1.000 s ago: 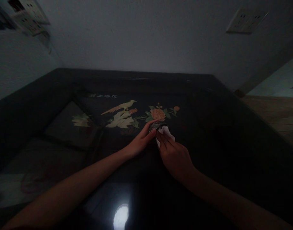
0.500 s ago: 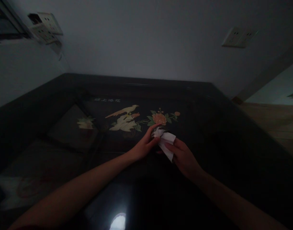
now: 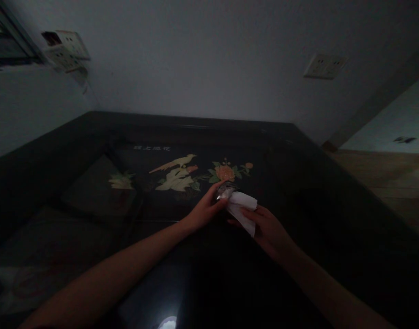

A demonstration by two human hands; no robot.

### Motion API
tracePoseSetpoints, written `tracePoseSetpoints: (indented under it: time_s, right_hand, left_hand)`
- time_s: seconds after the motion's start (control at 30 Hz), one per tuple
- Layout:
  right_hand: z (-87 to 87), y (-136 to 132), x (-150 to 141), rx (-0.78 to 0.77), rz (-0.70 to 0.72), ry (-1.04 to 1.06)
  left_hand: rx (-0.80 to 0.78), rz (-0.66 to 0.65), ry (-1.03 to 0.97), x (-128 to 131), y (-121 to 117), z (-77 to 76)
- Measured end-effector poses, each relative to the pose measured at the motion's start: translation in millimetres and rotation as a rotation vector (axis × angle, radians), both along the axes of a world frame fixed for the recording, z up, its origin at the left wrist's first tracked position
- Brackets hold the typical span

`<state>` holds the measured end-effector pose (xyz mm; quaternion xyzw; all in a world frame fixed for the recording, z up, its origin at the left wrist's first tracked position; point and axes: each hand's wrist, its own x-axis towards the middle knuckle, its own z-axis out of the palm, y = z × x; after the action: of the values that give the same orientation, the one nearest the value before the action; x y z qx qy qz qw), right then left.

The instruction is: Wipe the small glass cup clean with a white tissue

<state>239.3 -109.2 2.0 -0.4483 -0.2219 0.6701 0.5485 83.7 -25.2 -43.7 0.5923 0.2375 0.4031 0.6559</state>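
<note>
The room is dim. My left hand reaches over a glossy black table and pinches a small shiny object that I cannot name. My right hand is closed on a folded white tissue, whose far end touches that shiny object. Both hands sit just in front of the table's inlaid picture of a pale bird and an orange flower. A line of small pale characters runs above the bird.
The table stands in a corner between two pale walls. Wall sockets hang at the upper right and another socket box at the upper left. A wooden floor shows to the right. A light reflection glares near the front edge.
My right hand has drawn back to the right and more of the white tissue now shows, unfolded sideways. My left hand stays on the shiny object. The view has shifted slightly.
</note>
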Motion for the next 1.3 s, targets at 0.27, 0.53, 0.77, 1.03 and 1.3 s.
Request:
tracePoseSetpoints:
  time_s: [0.27,0.53,0.77,1.03,1.3]
  right_hand:
    - [-9.4,1.1,31.0,0.047,-0.156,-0.072]
    - [-15.0,5.5,33.9,-0.01,-0.232,-0.129]
    - [-23.7,7.9,30.6,0.043,-0.203,-0.14]
    - [-21.7,7.5,26.8,0.082,-0.162,-0.143]
    - [-28.2,9.1,33.6,0.177,-0.18,-0.331]
  left_hand:
    - [-0.379,-0.022,-0.216,3.9,-0.5,4.3]
    - [-0.451,-0.049,-0.262,-0.5,-1.2,10.4]
    - [-0.537,-0.267,-0.243,-6.1,-5.9,10.5]
    - [-0.527,-0.355,-0.176,-11.4,-10.1,12.6]
    - [-0.399,-0.278,-0.15,-5.1,-8.8,11.7]
